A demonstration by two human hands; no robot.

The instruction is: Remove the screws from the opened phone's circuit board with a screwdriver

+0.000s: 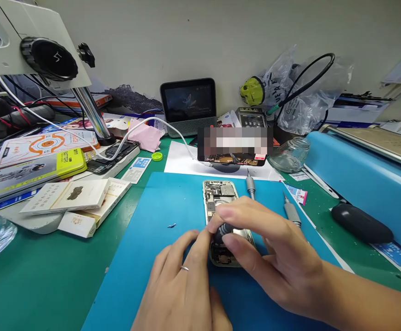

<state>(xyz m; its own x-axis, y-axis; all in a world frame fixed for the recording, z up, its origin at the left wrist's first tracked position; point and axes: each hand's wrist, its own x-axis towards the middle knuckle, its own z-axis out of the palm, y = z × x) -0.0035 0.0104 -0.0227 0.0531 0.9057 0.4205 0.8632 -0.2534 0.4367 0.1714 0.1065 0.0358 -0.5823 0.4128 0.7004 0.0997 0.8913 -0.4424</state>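
Note:
An opened smartphone [218, 192], its inner boards and metal parts exposed, lies on the blue mat [172, 197] under my hands. My right hand [272, 248] pinches a dark screwdriver [223, 233] with a ridged grip between thumb and fingers, over the middle of the phone; its tip is hidden. My left hand [186, 280], a ring on one finger, reaches forward with fingers extended, the index fingertip at the phone's left edge against the right fingers. Its thumb is mostly hidden. A few tiny metal pieces [172, 225] lie left of the phone.
Two grey screwdrivers [251, 184] lie right of the phone. Beyond stand a propped phone [234, 158], a smart display [189, 105] and a glass jar [290, 154]. Cartons [65, 195] and a microscope stand [92, 112] occupy the left; a blue machine [358, 184] and a black case [361, 223] the right.

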